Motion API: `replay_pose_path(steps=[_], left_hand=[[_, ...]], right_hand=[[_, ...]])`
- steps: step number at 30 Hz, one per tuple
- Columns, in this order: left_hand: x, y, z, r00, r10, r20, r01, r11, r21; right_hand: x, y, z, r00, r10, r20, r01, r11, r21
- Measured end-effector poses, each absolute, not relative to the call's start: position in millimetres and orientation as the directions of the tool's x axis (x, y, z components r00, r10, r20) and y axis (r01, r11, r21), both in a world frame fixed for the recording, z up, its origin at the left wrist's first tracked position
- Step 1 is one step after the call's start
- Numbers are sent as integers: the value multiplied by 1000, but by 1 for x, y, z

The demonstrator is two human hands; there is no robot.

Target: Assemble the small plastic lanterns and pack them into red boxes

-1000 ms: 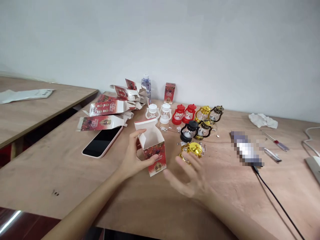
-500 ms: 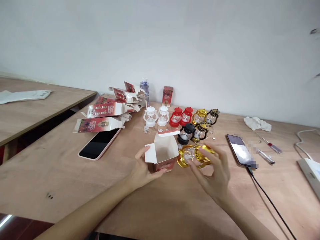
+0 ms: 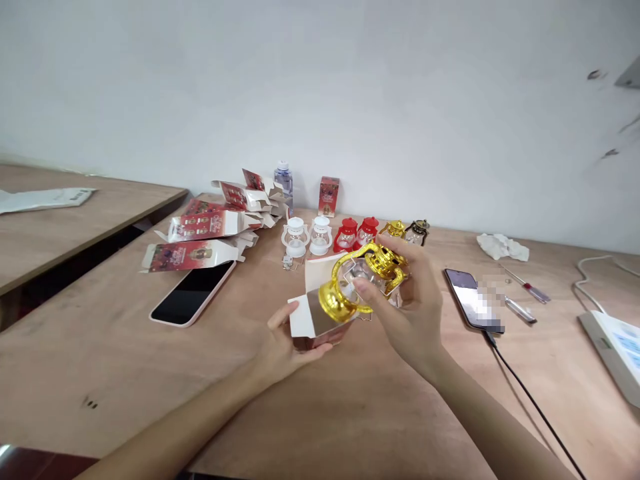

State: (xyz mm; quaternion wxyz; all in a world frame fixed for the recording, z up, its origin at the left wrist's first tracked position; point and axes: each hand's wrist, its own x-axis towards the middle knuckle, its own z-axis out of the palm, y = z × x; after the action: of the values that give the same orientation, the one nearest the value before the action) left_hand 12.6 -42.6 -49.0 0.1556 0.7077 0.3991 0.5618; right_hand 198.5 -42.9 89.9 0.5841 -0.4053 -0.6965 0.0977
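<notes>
Gold lantern (image 3: pixel 359 271) tilted at the mouth of an open red box (image 3: pixel 323 331), my right grip (image 3: pixel 414 310) closed round the lantern's top, my left grip (image 3: pixel 283 341) holding the box, white lanterns (image 3: pixel 320 239) and red lanterns (image 3: pixel 346 237) behind on the tabletop (image 3: pixel 280 420), cartons (image 3: pixel 199 227) farther left.

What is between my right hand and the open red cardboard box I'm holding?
The head view shows a glossy gold lantern in your right hand, its tilted base at the mouth of the box.

Bottle (image 3: pixel 283 180), crumpled tissue (image 3: pixel 503 247), pink-edged phone (image 3: pixel 193 295).
</notes>
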Motion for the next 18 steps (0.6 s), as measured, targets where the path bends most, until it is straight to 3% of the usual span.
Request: replay_pose_path(steps=[4,8,15,18], left_hand=[[15,-45,-45,118,674,729,450,-691,566],[15,-46,-42,110,686,719,430,-685,588],[11,-46,-43,123,706,698,433,-671,602],[12,-44,-46,144,758,636,385,-635,670]], right_hand=[[199,-44,88,-201,578,791,582,720,-377],[190,-44,83,-390,531,752,597,768,-232],[190,-35,75,-472,501,726,582,795,-170],[197,-33,71,-498,454,739,555,821,-130]])
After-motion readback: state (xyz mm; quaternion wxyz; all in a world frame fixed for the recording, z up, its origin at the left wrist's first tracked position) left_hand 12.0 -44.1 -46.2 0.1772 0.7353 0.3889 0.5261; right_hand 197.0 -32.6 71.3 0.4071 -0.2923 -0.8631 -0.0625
